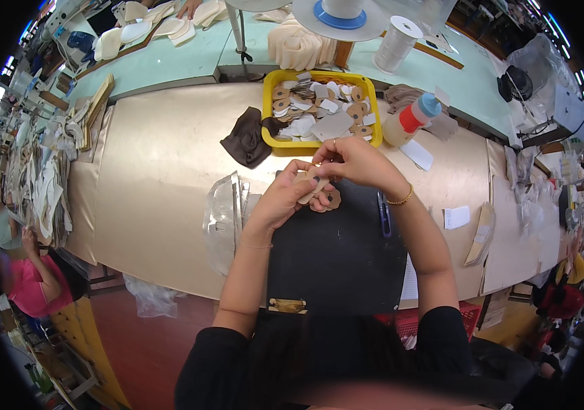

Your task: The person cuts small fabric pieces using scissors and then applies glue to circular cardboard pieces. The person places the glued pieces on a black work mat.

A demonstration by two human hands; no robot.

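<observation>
My left hand (280, 197) is closed round a small tan cut-out piece (314, 184) with a dark round spot, held over the top of a black board (336, 256). My right hand (353, 164) comes in from the right, its thumb and fingers pinched at the upper edge of that piece. Another tan scalloped piece (333, 199) with a dark spot shows just below my fingers; whether it lies on the board or is held, I cannot tell. Just beyond my hands stands a yellow basket (268, 92) filled with white and tan cut pieces.
Right of the basket stands a bottle (408, 121) with a blue cap and red band. A blue cutter (383, 215) lies on the board's right side. Dark cloth (247, 139) and clear plastic templates (220, 222) lie leftward. Large white spools (398, 44) stand at the back. Another person (39, 283) sits far left.
</observation>
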